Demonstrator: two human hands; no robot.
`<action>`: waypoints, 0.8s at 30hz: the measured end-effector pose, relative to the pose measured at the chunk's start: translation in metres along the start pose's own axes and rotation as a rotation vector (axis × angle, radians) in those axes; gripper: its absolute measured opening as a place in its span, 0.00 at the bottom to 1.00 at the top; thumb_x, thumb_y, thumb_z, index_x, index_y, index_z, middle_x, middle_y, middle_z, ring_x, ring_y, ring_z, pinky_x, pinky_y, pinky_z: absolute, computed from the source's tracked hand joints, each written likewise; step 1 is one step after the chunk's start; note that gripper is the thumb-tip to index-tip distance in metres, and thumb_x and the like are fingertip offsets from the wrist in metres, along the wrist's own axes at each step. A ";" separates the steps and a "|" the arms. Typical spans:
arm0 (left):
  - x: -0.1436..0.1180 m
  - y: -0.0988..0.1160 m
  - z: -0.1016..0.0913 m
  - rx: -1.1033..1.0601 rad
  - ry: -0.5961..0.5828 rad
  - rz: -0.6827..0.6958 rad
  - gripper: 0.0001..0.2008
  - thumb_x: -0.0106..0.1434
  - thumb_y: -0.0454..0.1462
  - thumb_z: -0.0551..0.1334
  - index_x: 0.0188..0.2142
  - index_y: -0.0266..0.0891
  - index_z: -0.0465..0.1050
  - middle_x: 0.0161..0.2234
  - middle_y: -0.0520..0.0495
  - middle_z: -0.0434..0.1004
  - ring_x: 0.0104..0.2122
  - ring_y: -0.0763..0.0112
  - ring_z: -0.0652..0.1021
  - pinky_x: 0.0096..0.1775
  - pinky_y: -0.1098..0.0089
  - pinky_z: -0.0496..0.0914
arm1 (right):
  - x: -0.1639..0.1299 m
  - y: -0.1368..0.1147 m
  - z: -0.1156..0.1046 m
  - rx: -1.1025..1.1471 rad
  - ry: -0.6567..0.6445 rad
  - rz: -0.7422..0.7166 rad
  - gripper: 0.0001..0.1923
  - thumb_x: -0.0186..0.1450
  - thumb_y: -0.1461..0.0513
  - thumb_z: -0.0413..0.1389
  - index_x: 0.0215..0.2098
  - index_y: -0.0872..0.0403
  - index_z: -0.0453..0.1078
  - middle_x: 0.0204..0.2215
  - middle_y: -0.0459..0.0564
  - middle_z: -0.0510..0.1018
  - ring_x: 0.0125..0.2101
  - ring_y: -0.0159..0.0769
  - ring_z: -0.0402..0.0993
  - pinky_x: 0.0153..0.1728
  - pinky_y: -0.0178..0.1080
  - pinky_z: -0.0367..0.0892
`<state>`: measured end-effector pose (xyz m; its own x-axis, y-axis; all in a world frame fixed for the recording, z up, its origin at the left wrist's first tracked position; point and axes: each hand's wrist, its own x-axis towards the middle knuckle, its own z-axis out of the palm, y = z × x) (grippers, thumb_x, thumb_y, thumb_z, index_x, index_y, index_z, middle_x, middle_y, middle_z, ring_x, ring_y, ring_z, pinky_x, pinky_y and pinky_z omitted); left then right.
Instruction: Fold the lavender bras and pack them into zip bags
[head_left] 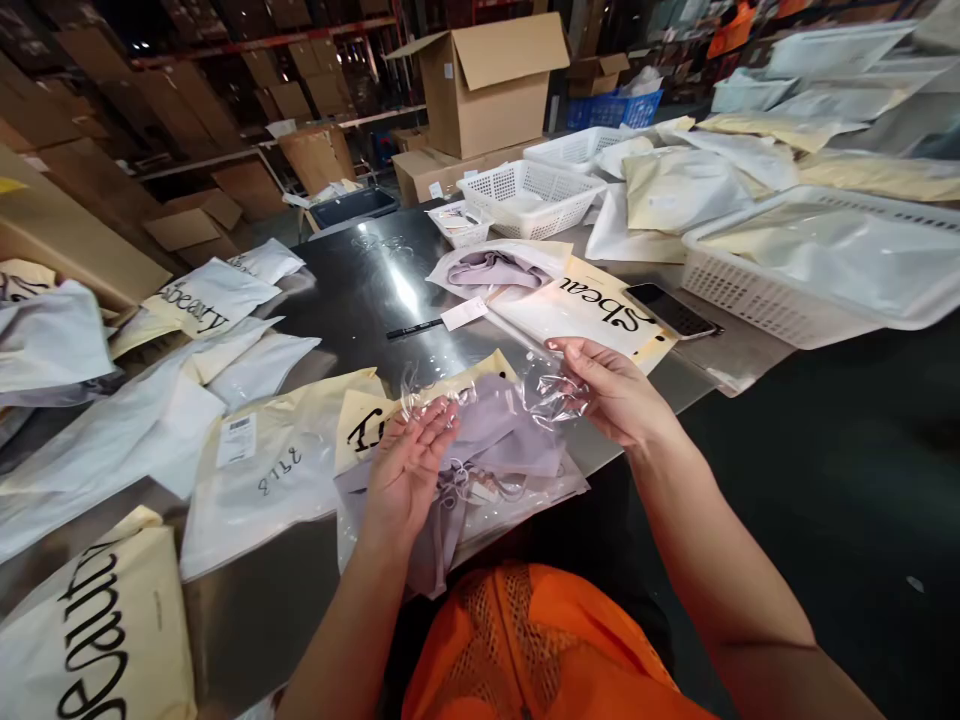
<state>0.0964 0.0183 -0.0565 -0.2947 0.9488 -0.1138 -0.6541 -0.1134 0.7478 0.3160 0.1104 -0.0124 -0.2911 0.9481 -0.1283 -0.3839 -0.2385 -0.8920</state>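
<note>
Above a mauve garment (495,425), my right hand (611,390) pinches a clear, crinkled plastic piece (546,390) between thumb and fingers. My left hand (409,465), palm up with fingers curled, has another bit of clear plastic (427,385) at its fingertips. Whether the two bits are joined I cannot tell. Under the hands, the garment lies with thin cords or straps on a clear-fronted bag (532,500) at the table's near edge. Beyond them is a second bag (559,255) with a folded mauve garment (499,270) and a white tag (465,313).
A black marker (415,330) and a phone (671,310) lie on the metal table (341,270). Packed bags (262,470) cover the left side. White baskets (787,290) and more bags stand at right. An open carton (491,90) is at the back.
</note>
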 end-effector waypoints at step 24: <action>-0.033 0.002 -0.049 -0.144 0.140 -0.075 0.08 0.64 0.36 0.62 0.30 0.47 0.79 0.34 0.54 0.84 0.38 0.66 0.83 0.55 0.57 0.72 | -0.013 0.047 -0.004 0.111 -0.225 0.320 0.20 0.45 0.52 0.74 0.27 0.53 0.73 0.23 0.48 0.79 0.22 0.35 0.76 0.26 0.37 0.76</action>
<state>0.0703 -0.0273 -0.0833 -0.3285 0.9071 -0.2631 -0.7680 -0.0944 0.6334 0.3055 0.0881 -0.0542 -0.5906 0.7557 -0.2830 -0.3314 -0.5469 -0.7688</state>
